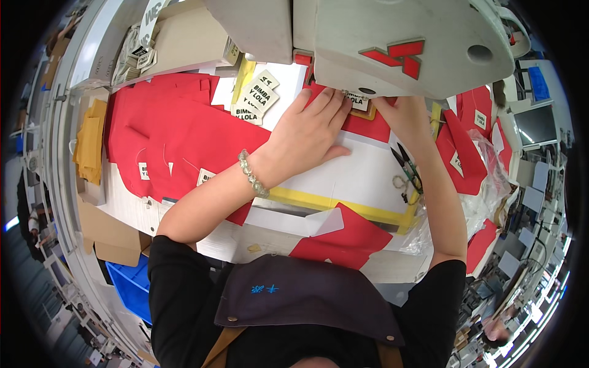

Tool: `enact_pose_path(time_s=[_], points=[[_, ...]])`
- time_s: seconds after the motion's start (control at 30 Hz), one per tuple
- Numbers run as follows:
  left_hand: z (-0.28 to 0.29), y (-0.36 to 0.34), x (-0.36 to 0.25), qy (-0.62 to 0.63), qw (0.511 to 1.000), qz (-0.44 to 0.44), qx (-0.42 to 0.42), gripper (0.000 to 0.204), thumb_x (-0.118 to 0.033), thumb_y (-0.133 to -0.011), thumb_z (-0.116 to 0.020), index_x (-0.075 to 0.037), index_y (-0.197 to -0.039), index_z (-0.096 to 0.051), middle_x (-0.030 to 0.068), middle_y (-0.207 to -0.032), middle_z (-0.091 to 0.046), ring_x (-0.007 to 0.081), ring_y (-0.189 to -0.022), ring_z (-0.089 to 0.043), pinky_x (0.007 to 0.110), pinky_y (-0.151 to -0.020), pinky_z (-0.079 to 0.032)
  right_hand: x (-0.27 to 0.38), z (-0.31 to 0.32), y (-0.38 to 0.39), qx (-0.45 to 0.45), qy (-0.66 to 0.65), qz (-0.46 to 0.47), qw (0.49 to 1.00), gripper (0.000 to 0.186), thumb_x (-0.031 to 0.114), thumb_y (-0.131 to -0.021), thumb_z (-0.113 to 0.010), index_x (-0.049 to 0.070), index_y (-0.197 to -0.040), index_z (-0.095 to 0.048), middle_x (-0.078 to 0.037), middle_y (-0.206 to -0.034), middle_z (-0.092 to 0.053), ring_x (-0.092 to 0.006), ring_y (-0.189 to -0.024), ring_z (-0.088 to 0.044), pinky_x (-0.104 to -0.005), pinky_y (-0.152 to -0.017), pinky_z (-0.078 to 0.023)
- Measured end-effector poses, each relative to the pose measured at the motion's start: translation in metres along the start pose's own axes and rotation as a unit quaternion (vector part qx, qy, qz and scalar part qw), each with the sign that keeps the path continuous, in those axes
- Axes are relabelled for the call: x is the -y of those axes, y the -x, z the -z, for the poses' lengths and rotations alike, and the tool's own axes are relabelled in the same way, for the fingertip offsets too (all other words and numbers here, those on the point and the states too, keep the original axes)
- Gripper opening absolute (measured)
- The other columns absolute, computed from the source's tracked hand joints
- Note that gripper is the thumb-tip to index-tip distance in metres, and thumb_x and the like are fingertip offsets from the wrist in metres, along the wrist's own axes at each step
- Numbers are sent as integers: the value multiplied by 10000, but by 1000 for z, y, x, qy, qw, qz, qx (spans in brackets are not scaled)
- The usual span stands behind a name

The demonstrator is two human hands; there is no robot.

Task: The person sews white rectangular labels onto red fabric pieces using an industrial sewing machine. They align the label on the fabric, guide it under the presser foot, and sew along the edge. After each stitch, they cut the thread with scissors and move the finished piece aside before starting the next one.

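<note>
My left hand (310,132) lies with fingers outstretched, fingertips on red fabric (365,126) under the head of a pale sewing machine (448,37). My right hand (402,116) reaches to the right side of a white printed label (357,103) on a tan holder at the needle area; its fingertips are partly hidden there. Loose labels (261,92) lie left of my left hand. Black-handled snips (411,172) rest beside my right forearm. A white work surface with a yellow border (343,200) lies beneath my hands.
Piled red pieces (147,122) cover the left; more red pieces (457,153) and crumpled plastic (478,196) are on the right. A cardboard box (184,46) of labels stands at back left, yellow pieces (89,141) at far left, a blue bin (129,288) below. A person (496,328) is at far right.
</note>
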State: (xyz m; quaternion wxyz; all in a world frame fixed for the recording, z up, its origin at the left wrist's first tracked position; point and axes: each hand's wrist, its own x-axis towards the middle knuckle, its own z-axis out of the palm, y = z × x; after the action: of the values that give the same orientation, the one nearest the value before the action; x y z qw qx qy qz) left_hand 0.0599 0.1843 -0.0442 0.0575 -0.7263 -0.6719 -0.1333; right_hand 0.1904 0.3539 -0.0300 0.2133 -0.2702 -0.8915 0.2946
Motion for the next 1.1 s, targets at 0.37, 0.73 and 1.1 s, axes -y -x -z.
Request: enact_pose_path(time_s=[0.37, 0.73, 1.1], points=[[-2, -4, 1, 57, 998, 16, 7, 663, -534, -840, -614, -47, -1282, -526, 95, -1248, -543, 265, -1183, -469, 432, -1039, -322, -14, 12, 10, 22, 120, 196, 973, 178, 20, -761, -648, 56, -930, -689, -77, -943, -664, -287, -951, -590, -425, -926, -439], [-4, 3, -14, -4, 1000, 20, 4, 655, -500, -825, -636, -64, -1298, -513, 124, -1325, -528, 262, -1266, -445, 402, -1024, -322, -13, 6, 23, 36, 144, 278, 949, 178, 63, -740, -680, 114, -909, -696, 18, -983, -676, -174, -968, -585, -367, -860, -407], [-2, 8, -23, -15, 999, 43, 11, 666, -519, -841, -613, -89, -1337, -499, 154, -1361, -516, 253, -1275, -460, 399, -1006, -339, -18, 11, 27, -48, 122, 180, 975, 181, 13, -767, -634, 115, -912, -669, -9, -927, -668, -220, -934, -588, -375, -855, -354]])
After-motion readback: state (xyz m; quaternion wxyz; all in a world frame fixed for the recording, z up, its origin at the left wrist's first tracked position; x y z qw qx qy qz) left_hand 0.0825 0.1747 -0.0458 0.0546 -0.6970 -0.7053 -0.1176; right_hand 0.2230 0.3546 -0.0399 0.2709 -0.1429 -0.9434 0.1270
